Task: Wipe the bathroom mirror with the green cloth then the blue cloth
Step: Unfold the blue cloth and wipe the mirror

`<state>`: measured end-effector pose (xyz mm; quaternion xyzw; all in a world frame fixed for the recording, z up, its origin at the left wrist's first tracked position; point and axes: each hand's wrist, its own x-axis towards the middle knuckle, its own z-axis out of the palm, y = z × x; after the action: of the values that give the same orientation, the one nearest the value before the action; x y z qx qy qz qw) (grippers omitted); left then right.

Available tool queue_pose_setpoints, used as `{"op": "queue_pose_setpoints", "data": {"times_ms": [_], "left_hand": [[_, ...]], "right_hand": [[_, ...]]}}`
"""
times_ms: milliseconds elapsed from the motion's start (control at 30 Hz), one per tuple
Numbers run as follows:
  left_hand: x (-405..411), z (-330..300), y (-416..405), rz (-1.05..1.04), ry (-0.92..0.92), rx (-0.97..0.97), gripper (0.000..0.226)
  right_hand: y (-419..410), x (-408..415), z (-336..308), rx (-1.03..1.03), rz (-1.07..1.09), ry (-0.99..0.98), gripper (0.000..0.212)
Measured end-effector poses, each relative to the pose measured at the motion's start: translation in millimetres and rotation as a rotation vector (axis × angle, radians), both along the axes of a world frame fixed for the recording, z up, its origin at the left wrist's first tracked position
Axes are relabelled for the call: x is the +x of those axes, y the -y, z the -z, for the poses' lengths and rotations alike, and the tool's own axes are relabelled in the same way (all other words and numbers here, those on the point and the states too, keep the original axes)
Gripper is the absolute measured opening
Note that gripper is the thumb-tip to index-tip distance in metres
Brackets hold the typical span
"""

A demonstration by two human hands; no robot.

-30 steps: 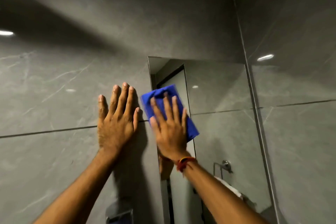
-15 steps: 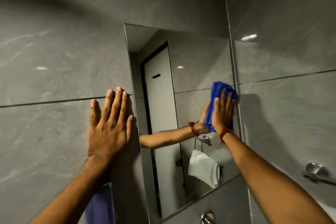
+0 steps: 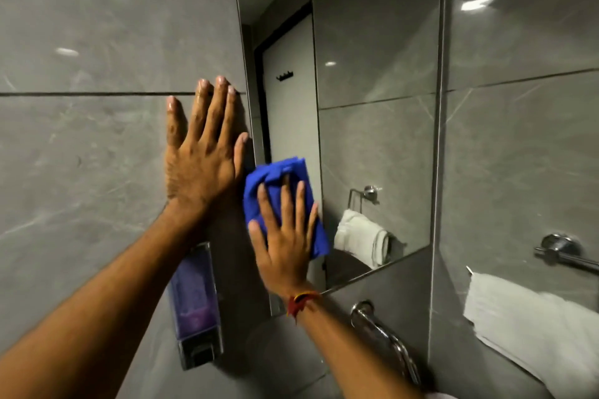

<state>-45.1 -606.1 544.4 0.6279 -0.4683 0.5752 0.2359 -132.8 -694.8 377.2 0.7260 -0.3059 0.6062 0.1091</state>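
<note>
Two hands up, one cloth. The right hand [image 3: 285, 236] lies flat, fingers spread, pressing one blue cloth [image 3: 282, 197] against the mirror [image 3: 372, 107] at its lower-left part — the cloth bunches out past the fingertips and off both sides of the palm, w/ its left edge at about the mirror's left border. No curl round the cloth; it's pinned under the palm, not pinched. One red thread band [image 3: 299, 300] sits on that wrist. The left hand [image 3: 202, 159] is flat on the grey tiled wall [image 3: 81, 172], all five fingers straight and open, holding nothing; its thumb is just beside the mirror's left edge and just above the cloth's top-left corner. Below the left wrist: one soap dispenser [image 3: 196, 304] w/ purple liquid, fixed to the wall. Below the right wrist — one chrome grab bar [image 3: 385, 337]. Off right of the right fingers: one chrome towel rail [image 3: 564, 251], one white towel [image 3: 531, 327] under it. Reflected in the glass near the right fingertips: a second white towel [image 3: 361, 236] under a chrome holder [image 3: 364, 196].
</note>
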Motion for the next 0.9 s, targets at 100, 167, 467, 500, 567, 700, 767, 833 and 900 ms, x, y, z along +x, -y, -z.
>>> {"op": "queue_pose_setpoints", "data": {"times_ms": [100, 167, 467, 500, 567, 700, 767, 833, 900], "left_hand": [[-2, 2, -1, 0.017, 0.0, -0.004, 0.07], [-3, 2, -2, 0.024, -0.002, 0.001, 0.07], [-5, 1, -4, 0.028, -0.026, 0.005, 0.072], [-5, 1, -4, 0.027, -0.028, 0.001, 0.072], [-6, 1, -4, 0.025, -0.028, 0.008, 0.071], [-4, 0, -2, 0.01, -0.028, 0.007, 0.071], [-4, 0, -1, 0.003, -0.032, 0.011, 0.071], [-4, -1, 0, 0.004, -0.033, 0.02, 0.071], [-4, -1, -2, 0.012, -0.038, 0.027, 0.07]], "right_hand": [[9, -16, 54, 0.014, -0.015, -0.061, 0.06], [32, -41, 70, 0.097, -0.007, -0.019, 0.057], [138, -188, -8, 0.752, -0.047, 0.712, 0.057], [140, -191, -15, 0.758, -0.043, 0.726, 0.057], [128, -180, -15, 0.75, -0.032, 0.745, 0.057], [73, -116, 30, 0.668, 0.008, 0.736, 0.055], [32, -71, 61, 0.64, 0.026, 0.592, 0.054], [-13, -23, 84, 0.552, 0.06, 0.442, 0.058], [-46, 18, 79, 0.478, 0.123, 0.311, 0.063]]}}
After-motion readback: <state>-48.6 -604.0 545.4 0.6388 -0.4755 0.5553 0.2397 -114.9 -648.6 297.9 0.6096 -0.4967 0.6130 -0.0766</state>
